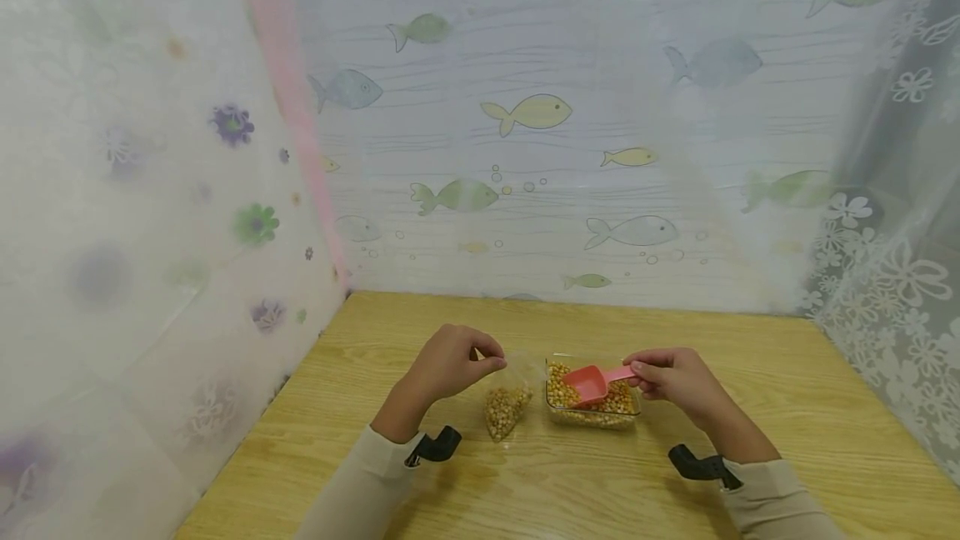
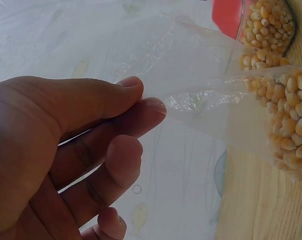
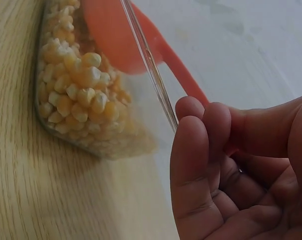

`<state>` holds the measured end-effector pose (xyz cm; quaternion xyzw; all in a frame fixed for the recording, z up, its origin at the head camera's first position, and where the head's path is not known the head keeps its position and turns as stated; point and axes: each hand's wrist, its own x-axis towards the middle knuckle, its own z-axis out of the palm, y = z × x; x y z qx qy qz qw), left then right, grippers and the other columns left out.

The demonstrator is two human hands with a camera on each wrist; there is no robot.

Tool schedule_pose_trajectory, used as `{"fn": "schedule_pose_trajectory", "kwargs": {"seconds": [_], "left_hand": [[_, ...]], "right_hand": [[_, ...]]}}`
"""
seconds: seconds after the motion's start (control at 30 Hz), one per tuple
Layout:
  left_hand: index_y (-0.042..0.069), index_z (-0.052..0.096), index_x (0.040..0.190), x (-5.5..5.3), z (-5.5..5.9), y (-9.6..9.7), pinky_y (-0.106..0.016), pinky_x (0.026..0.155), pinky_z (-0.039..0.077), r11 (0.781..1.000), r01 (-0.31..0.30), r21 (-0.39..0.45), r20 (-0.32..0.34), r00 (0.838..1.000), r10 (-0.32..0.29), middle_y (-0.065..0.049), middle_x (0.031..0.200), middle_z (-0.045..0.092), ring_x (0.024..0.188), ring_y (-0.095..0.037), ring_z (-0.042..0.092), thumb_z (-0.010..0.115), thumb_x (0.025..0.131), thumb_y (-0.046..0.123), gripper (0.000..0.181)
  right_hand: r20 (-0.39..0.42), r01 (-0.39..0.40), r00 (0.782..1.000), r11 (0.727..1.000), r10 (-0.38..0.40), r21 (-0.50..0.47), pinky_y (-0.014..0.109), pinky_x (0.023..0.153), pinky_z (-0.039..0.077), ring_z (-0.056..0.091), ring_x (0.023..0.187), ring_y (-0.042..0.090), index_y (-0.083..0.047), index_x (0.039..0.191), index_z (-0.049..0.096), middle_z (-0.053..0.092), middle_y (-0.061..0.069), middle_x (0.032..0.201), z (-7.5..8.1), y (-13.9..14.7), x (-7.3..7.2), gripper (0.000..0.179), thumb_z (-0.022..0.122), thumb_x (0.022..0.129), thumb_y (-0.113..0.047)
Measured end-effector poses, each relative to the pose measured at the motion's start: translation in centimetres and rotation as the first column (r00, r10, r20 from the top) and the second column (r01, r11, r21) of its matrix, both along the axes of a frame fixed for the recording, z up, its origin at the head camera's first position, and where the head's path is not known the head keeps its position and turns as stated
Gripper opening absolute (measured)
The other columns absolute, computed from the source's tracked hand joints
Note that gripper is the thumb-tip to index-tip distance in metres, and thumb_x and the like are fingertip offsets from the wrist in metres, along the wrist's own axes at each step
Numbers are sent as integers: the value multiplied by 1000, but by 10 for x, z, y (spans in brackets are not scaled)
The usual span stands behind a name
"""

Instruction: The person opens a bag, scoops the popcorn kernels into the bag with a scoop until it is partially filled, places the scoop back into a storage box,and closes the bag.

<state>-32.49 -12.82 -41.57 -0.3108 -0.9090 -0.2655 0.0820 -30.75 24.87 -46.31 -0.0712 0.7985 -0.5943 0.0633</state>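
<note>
My left hand (image 1: 455, 363) pinches the upper edge of a clear plastic bag (image 2: 200, 95) between thumb and index finger. Corn kernels (image 2: 293, 112) fill the bag's lower part, which rests on the table. Just right of it stands a rectangular glass container (image 1: 592, 415) holding more kernels (image 3: 78, 95). The handle of a pink scoop (image 1: 588, 386) is gripped in my right hand (image 1: 671, 377), at the container's right side. The scoop's bowl lies over the kernels inside the rim, and no kernels show in it in the head view.
The wooden table (image 1: 600, 490) carries the bag and container. A translucent curtain with fish prints (image 1: 525, 190) hangs behind it, with flower-printed sheets (image 1: 150, 232) at the left and right sides. A black wrist mount (image 1: 438, 444) is on each sleeve.
</note>
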Motion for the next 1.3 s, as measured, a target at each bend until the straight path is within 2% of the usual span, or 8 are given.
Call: {"fn": "schedule_pose_trajectory", "kwargs": {"seconds": [0.23,0.47,0.87,1.07,1.3], "left_hand": [[27,82,98,-1,0,-1,-25,59,50,1000,6,6,-1,1000,-6,14,91,76,62,-2,57,74,98,33,10],[28,81,98,-3,-2,-1,-25,59,50,1000,11,4,-4,1000,-11,14,92,75,62,-2,57,74,98,33,9],[28,81,97,-4,-3,-1,-25,60,50,1000,8,4,-7,1000,-8,14,92,76,64,-1,57,75,98,32,8],[27,82,97,-2,-2,0,-25,60,50,1000,4,7,-5,1000,-4,13,92,76,63,-2,57,75,98,31,8],[27,82,98,-3,-3,0,-25,60,50,1000,5,3,-8,1000,-5,14,91,76,63,-2,57,75,98,31,8]], "right_hand": [[21,17,1000,999,-16,-50,32,75,64,76,84,15,17,135,57,78,13,98,0,-2,0,41,59,107,-12],[38,9,999,994,-5,-110,30,76,64,77,87,14,19,138,53,79,13,101,-4,1,-2,44,59,107,-12],[76,5,997,980,10,-200,30,81,63,75,90,9,18,144,47,79,3,96,-8,11,-4,52,59,107,-17],[86,20,996,975,-1,-221,31,83,63,74,89,9,17,145,46,79,1,97,-6,13,-3,54,59,108,-19],[109,45,994,955,-14,-292,28,81,63,74,87,9,17,144,47,78,2,96,1,13,0,52,59,108,-18]]}}
